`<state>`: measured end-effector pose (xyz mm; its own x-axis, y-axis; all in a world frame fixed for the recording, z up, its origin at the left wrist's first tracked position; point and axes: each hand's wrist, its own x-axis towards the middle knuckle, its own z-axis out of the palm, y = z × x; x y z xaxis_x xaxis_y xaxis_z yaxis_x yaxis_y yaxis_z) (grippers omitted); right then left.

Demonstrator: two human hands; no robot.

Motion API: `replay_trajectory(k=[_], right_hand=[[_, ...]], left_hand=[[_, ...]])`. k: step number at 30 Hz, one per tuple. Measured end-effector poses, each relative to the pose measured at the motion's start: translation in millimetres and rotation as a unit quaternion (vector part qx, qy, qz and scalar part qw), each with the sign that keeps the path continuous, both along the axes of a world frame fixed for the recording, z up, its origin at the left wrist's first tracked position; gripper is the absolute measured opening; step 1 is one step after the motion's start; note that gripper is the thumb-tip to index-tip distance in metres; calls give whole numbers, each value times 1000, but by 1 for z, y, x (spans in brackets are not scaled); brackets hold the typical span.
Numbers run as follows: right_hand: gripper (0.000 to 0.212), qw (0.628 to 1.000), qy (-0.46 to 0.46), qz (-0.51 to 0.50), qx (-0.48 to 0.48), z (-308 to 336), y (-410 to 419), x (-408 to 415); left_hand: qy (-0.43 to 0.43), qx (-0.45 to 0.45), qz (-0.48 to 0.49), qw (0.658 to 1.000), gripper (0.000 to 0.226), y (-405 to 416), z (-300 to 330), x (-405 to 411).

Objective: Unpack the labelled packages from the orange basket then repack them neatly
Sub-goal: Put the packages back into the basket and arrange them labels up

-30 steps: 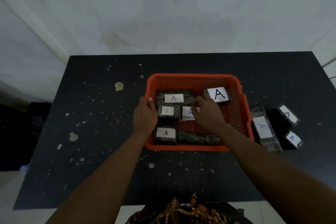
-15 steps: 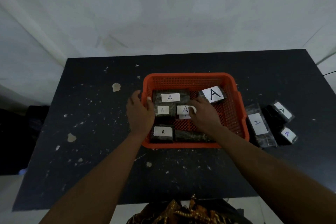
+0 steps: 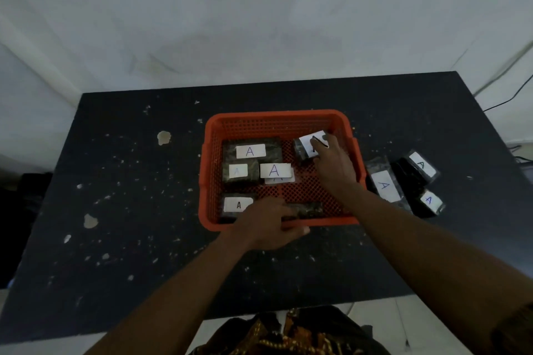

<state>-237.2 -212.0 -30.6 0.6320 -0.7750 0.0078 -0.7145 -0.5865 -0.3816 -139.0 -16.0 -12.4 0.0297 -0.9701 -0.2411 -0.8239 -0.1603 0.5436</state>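
The orange basket (image 3: 277,117) stands mid-table. Inside it, dark packages with white "A" labels lie at the back left (image 3: 251,151), middle left (image 3: 238,171), centre (image 3: 275,170) and front left (image 3: 238,204). A dark package with no label showing (image 3: 310,209) lies along the front wall. My left hand (image 3: 266,225) clasps the front rim, fingers inside by that package, thumb outside. My right hand (image 3: 331,167) grips a large-labelled package (image 3: 305,147) at the back right, partly covering its label. Three more labelled packages (image 3: 383,186), (image 3: 421,166), (image 3: 429,200) lie on the table right of the basket.
The black table (image 3: 129,196) is speckled with pale paint spots. A white wall rises behind it. A cable (image 3: 501,104) runs past the far right corner. The table's front edge is close to my body, where patterned cloth (image 3: 288,337) shows.
My left hand left the basket's left rim and went to the front rim. My right hand moved from the centre package to the one at the back right.
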Motion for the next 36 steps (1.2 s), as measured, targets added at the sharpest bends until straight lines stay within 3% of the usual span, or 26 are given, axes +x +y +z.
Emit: replay_trajectory(k=[20,22,24,26,29,36], right_hand=[[33,998,-19,-42,41,2,-9,9],[32,997,-55,-23,43,4,-1,6],[17,995,-72,40,57,6,7,-2],[10,981,-17,140,133,7,12,-13],[16,936,145,252,199,8,16,-27],[30,919,210,249,223,14,24,-27]], left_hand=[[-42,11,20,999,58,6,0,4],[-50,8,26,998,57,12,0,9],[-53,-2,28,998,56,19,0,15],[-57,-17,32,998,56,26,-1,21],[-66,-14,47,997,53,34,-2,29],[-71,15,85,994,65,38,-5,34]])
